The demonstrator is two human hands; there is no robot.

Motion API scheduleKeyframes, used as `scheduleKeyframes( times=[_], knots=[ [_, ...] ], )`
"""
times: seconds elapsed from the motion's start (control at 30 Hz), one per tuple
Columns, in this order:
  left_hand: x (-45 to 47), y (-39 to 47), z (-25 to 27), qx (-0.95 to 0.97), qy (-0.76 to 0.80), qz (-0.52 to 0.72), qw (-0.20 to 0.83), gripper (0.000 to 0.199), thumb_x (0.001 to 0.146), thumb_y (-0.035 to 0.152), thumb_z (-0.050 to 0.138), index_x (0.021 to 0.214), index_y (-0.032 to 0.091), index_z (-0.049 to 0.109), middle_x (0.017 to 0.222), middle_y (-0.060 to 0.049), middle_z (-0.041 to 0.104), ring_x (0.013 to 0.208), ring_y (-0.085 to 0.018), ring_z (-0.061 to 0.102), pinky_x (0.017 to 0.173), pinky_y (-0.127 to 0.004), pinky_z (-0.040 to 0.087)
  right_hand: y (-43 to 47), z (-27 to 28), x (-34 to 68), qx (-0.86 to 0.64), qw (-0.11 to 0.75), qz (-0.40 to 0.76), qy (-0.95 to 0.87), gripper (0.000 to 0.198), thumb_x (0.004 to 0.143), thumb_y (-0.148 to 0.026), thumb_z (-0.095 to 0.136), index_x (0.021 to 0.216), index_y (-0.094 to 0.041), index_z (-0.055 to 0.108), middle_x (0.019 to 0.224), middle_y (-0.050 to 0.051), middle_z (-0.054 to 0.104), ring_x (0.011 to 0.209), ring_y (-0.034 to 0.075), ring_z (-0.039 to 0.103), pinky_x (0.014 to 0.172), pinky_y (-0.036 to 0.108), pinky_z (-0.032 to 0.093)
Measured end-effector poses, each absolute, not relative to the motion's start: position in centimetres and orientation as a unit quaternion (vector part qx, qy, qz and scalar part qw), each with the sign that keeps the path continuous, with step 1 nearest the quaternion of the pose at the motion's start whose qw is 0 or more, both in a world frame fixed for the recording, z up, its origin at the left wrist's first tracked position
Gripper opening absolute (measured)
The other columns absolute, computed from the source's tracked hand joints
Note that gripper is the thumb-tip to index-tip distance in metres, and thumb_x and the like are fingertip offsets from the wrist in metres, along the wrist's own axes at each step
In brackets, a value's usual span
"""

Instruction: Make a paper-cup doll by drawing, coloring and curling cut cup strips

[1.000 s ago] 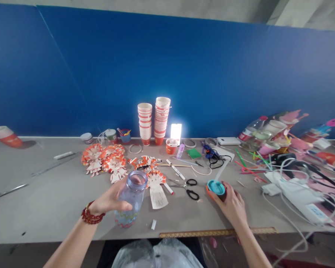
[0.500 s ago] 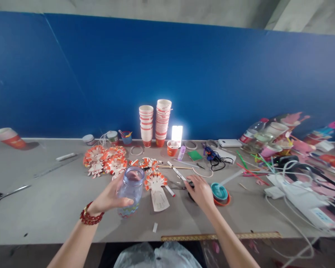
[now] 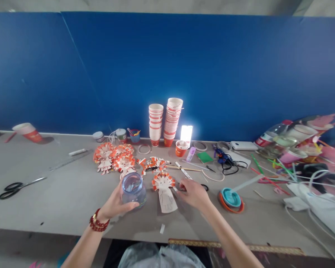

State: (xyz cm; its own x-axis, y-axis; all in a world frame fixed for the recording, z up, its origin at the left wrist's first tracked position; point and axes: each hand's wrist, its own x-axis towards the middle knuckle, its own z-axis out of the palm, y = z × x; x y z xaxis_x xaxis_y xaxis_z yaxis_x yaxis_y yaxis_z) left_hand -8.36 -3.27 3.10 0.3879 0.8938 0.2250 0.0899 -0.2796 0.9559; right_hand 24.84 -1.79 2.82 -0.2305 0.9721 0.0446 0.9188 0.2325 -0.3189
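My left hand [image 3: 115,204] is wrapped round the side of a clear bluish jar [image 3: 134,188], tilted so its open mouth faces me. My right hand [image 3: 194,192] is low over the table with its fingers bent together. Its fingertips are at the end of a white marker [image 3: 175,189]; whether they grip it is hidden. Between my hands lies a paper-cup cutout [image 3: 167,201] with a fanned orange-and-white fringe and pencil lines on its white part. A black scissors handle [image 3: 205,187] shows just beyond my right hand. Another white marker [image 3: 184,170] lies farther back.
More fringed cutouts [image 3: 124,163] are piled at the back left. Two stacks of paper cups [image 3: 155,126] stand near the blue panel beside a glowing light [image 3: 186,134]. Open scissors [image 3: 22,187] lie left. Turquoise bowl [image 3: 231,197], white cables [image 3: 314,182] and a bottle [image 3: 270,136] are right.
My right hand has shifted left, off the black scissors handle and toward the marker, its fingers drawn in. The jar has tipped toward me in my left hand. The view has turned slightly left.
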Motion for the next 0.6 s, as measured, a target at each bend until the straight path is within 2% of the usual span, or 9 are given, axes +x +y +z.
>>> scheduleKeyframes(
  times=[0.13,0.23,0.4,0.6],
  knots=[
    [-8.7,-3.0,2.8,0.692,0.381,0.402,0.463,0.077,0.071,0.032,0.079,0.139,0.026,0.042,0.139,-0.012,0.048,0.131,-0.036,0.041,0.111,-0.053,0.034,-3.8,2.0,25.2,-0.632,0.115,0.082,-0.762,0.006,0.08,-0.025,0.057,0.076,-0.021,0.057,0.079,0.004,0.066,0.073,0.019,0.06,0.058,0.025,0.033],
    [-9.1,-2.9,2.2,0.72,0.389,0.389,0.423,0.083,0.071,0.034,0.079,0.142,0.025,0.037,0.141,-0.013,0.047,0.132,-0.036,0.04,0.112,-0.053,0.032,-4.5,2.2,26.8,-0.668,0.159,0.099,-0.72,0.009,0.084,-0.027,0.052,0.078,-0.021,0.057,0.07,0.003,0.065,0.064,0.018,0.06,0.055,0.025,0.034],
    [-9.7,-2.9,1.6,0.749,0.396,0.376,0.376,0.083,0.073,0.036,0.079,0.143,0.027,0.034,0.141,-0.012,0.047,0.131,-0.034,0.043,0.112,-0.049,0.035,-5.8,3.0,30.5,-0.631,0.304,0.257,-0.666,0.022,0.089,-0.042,0.052,0.081,-0.022,0.054,0.063,0.001,0.063,0.054,0.015,0.057,0.052,0.024,0.042],
    [-8.6,-3.4,2.9,0.761,0.413,0.371,0.335,0.081,0.073,0.038,0.077,0.141,0.023,0.035,0.131,-0.013,0.056,0.122,-0.032,0.053,0.106,-0.046,0.042,-7.2,3.0,30.4,-0.549,0.387,0.421,-0.609,0.027,0.088,-0.046,0.058,0.092,-0.019,0.056,0.076,0.006,0.068,0.061,0.016,0.062,0.058,0.027,0.051]
  ],
)
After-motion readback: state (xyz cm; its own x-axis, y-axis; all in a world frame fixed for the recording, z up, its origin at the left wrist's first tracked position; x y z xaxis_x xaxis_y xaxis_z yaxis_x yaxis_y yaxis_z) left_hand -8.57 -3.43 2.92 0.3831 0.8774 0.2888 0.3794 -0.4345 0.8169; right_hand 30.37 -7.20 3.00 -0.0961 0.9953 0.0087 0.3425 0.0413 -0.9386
